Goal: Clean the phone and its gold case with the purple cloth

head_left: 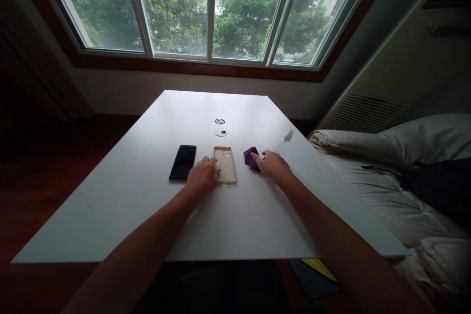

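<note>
A clear, yellowish phone case (227,168) lies on the white table (147,225), its camera cut-outs at the far end. My left hand (204,172) is closed at the case's left edge, fingers curled against it. Just left of that hand lies a dark smartphone (183,163), screen black, its lower right corner partly behind the hand. My right hand (273,163) pinches a crumpled purple cloth (251,158) to the right of the case, thumb on its near side. The cloth sits on or just above the tabletop; I cannot tell which.
Two small round items (220,121) lie beyond the case, one behind the other. A crumpled clear plastic piece (287,135) is near the table's right edge. A cushioned sofa (353,176) stands along the right, and a window (176,10) rises behind.
</note>
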The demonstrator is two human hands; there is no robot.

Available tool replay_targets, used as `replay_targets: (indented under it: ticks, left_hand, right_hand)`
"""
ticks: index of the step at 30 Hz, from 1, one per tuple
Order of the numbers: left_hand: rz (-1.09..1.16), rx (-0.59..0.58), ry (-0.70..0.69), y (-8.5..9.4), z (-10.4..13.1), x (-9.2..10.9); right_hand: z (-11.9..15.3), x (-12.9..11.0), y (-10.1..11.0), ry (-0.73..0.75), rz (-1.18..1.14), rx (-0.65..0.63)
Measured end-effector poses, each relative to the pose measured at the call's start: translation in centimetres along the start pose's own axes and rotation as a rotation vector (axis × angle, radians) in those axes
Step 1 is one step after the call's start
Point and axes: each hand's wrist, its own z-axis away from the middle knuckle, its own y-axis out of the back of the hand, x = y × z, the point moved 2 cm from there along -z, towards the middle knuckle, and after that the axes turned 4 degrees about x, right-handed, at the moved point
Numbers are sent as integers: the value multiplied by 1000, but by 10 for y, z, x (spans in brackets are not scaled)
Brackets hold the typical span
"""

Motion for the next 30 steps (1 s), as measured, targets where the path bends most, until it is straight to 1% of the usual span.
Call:
replay_targets:
  ticks: [2,4,6,9,12,15,17,20,22,26,28,30]
  left_hand:
    - [4,-9,8,1,0,-1]
    - [22,-14,14,3,-1,-2]
    - [53,-11,25,6,-3,-5]
    - [119,6,58,11,-4,-7]
    - [215,9,101,15,-5,-7]
    - [349,-8,170,14,-7,-6]
    - [462,-33,245,10,-8,-5]
    - [662,-92,378,2,-9,-1]
    - [801,-141,450,-1,-7,5]
    - [1037,-253,525,-1,-2,21]
    - [1110,-273,550,-1,0,26]
    - [1154,-267,576,0,1,28]
  right_hand:
    - [-10,1,-11,-45,-19,-50]
    - [-19,0,-17,-57,-75,-61]
    - [-26,-4,-19,-45,-166,-32]
    - [-29,-16,-20,3,-329,47]
    - [-22,-26,-21,61,-440,130]
    - [-6,-30,-21,114,-466,202]
    - [5,-32,-20,187,-434,243]
    - [18,-38,-18,337,-289,282]
    - [23,-43,-21,369,-201,255]
    - [30,-51,-31,375,-147,118]
    - [34,-52,-35,388,-162,60]
    - [38,-51,-38,407,-180,12]
